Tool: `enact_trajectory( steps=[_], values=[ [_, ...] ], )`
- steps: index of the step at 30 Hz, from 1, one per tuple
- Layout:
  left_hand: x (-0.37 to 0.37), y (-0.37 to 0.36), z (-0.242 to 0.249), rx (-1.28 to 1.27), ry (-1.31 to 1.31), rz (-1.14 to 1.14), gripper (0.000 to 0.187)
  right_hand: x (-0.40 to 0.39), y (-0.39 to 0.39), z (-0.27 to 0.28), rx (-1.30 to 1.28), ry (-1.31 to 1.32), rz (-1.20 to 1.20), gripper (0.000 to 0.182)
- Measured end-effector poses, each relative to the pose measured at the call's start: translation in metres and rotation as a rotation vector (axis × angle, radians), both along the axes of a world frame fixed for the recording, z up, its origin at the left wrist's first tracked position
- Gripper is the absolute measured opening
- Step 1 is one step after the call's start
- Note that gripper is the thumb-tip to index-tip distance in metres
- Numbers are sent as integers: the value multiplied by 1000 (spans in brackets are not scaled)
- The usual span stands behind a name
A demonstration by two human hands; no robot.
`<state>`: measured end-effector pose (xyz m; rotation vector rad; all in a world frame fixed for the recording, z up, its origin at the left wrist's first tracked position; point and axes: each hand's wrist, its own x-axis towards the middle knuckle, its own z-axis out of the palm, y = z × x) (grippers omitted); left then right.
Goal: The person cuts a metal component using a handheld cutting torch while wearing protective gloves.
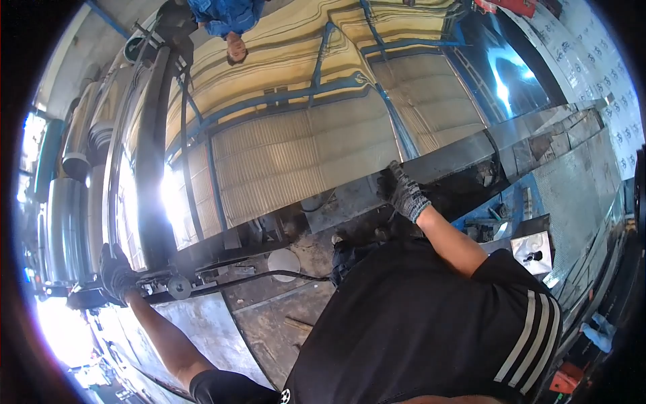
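A large mirror-like metal sheet (pixel 296 148) spans the upper middle, reflecting the roof and a person in blue. My right hand (pixel 405 194), in a dark grey knitted glove, grips its near edge, with some fingers hidden in shadow. At the far left, my left hand (pixel 118 275), gloved too, lies beside the left end of a long dark machine beam (pixel 156 168). Its fingers point up and are apart, with nothing visible held in them.
Shiny metal cylinders (pixel 66 229) stand at the left. Below the sheet are a round pale disc (pixel 284 264) and a black hose (pixel 259 277). At the right are a square metal piece (pixel 533 252), a long metal plate (pixel 582 195) and a red object (pixel 566 378).
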<state>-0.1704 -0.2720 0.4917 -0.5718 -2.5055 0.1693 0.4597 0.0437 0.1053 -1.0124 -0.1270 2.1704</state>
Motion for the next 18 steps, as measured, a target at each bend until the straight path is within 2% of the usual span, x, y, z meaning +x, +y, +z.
enact_trajectory(
  steps=[1,3,5,6,10,12,14,15,16,17,18],
  values=[
    [-1,-3,-1,2,3,7,58,0,-2,-30,353,-171,129,31],
    [-6,-9,-4,11,86,-67,50,-4,-12,-32,712,-336,261,33],
    [3,-3,-1,-4,77,-46,50,-13,-27,16,259,-89,175,45],
    [2,-1,-2,-2,71,-44,50,-14,-28,13,259,-89,176,45],
    [2,-5,-3,-5,60,-46,49,-20,-24,-41,663,-157,194,39],
    [-3,-7,-3,0,55,-50,49,-23,-17,-80,766,-174,192,37],
    [-19,-12,-5,-26,94,-92,49,-23,-16,-38,1039,-501,332,41],
    [-23,-14,-5,-23,96,-97,49,-21,-23,9,1251,-862,481,43],
    [-27,-15,-5,-9,97,-90,49,-23,-30,50,1360,-1100,589,45],
    [-28,-14,-3,6,97,-83,49,-28,-34,81,1366,-1195,652,46],
    [-20,-12,2,4,50,-72,57,-31,-27,68,1130,-963,592,45]
  ],
)
